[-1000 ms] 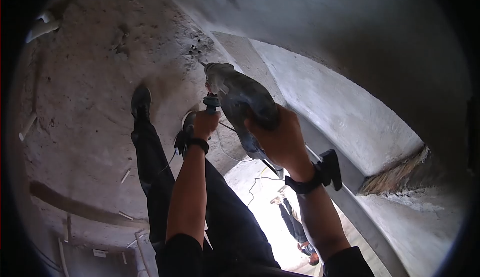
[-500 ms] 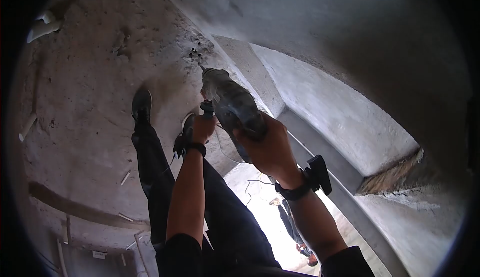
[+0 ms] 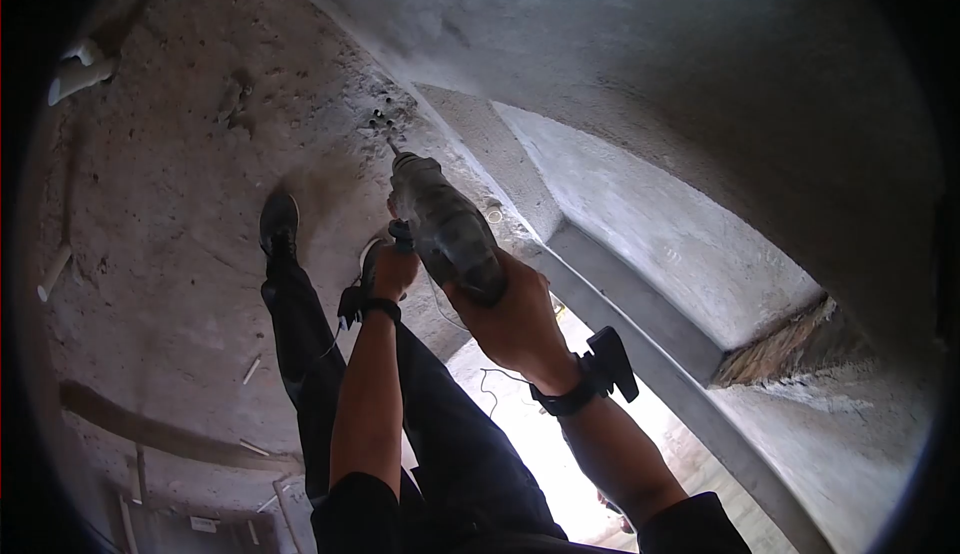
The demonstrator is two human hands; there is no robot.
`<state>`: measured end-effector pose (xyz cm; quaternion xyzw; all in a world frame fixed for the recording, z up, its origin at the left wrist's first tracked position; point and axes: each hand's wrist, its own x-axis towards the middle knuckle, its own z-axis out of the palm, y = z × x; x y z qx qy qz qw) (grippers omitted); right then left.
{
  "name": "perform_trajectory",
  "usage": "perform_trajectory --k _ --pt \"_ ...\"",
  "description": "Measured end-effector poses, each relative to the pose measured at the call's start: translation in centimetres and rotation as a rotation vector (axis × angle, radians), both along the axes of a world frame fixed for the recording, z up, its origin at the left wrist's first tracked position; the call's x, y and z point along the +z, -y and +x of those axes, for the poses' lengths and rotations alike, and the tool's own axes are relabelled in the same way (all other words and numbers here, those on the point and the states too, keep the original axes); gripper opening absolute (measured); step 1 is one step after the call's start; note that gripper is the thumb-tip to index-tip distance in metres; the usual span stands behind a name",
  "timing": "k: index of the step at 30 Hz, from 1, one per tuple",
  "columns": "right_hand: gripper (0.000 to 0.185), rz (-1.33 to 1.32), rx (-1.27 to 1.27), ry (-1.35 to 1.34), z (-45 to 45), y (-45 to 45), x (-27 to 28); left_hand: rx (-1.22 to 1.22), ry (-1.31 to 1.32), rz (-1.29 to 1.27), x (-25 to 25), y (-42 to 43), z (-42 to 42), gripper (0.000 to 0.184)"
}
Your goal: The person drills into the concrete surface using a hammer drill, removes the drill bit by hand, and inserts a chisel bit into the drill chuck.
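Observation:
A dusty hammer drill (image 3: 445, 219) slants up across the middle of the view. Its bit (image 3: 394, 147) points at the concrete floor, just below a cluster of small holes (image 3: 381, 119); whether the tip touches is too small to tell. My right hand (image 3: 512, 319) is wrapped around the drill's rear grip, its fingers partly hidden by the body. My left hand (image 3: 398, 272) closes around the black side handle (image 3: 401, 233) near the front. Both wrists wear black straps, the right one with a dark device (image 3: 612, 364) on it.
A shoe (image 3: 279, 222) stands left of the drill. The concrete wall (image 3: 650, 244) runs along the right side. White pipe stubs (image 3: 80, 78) stick up at the left. A dark cable (image 3: 487, 389) crosses the bright opening below. Several loose pipe pieces (image 3: 252, 369) lie about.
Both hands and the drill sit slightly lower and farther left in view, as the view itself has shifted. The person in the bright opening is now mostly hidden behind my right forearm.

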<state>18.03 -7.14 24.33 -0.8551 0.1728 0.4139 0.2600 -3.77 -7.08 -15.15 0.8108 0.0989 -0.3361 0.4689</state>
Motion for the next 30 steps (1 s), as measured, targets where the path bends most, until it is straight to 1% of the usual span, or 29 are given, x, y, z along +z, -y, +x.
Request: perform_trajectory --k 1,2,4,7,10,13,16,19,22,25,30 --pt "0.035 0.013 0.005 0.013 0.0 -0.1 0.0 0.010 0.005 -0.010 0.8 -0.4 0.4 0.029" --pt "0.035 0.013 0.003 0.016 0.0 -0.2 -0.1 0.093 0.110 -0.033 1.8 -0.6 0.9 0.018" --pt "0.034 0.025 -0.030 -0.016 -0.1 -0.3 -0.2 0.175 0.219 -0.059 1.0 -0.2 0.3 0.016" --pt "0.034 0.025 -0.002 -0.003 -0.5 -0.2 -0.3 0.125 0.219 -0.052 -0.4 -0.2 -0.2 0.018" --pt "0.034 0.017 -0.011 -0.033 -0.3 -0.2 -0.2 -0.013 0.305 -0.005 0.0 -0.7 -0.5 0.018" --pt "0.034 0.023 -0.058 -0.051 -0.4 -0.1 0.0 0.125 0.209 -0.053 0.3 -0.3 -0.2 0.018" --pt "0.034 0.008 -0.019 -0.014 -0.9 0.1 -0.2 0.106 0.200 -0.017 -0.1 -0.3 0.2 0.018" --pt "0.034 0.001 0.002 -0.043 -0.7 0.3 -0.4 0.141 0.178 -0.024 0.2 -0.4 -0.8 0.017" --pt "0.034 0.019 -0.041 -0.033 -0.5 0.2 -0.4 0.058 0.215 -0.018 0.1 -0.1 -0.4 0.016" --pt "0.034 0.016 -0.017 0.006 -0.7 0.2 -0.4 0.002 0.264 0.028 -0.5 -0.2 -0.1 0.013" --pt "0.035 0.018 -0.032 -0.013 -0.6 1.0 -0.9 -0.081 0.451 0.139 -0.3 -0.4 0.1 0.016"
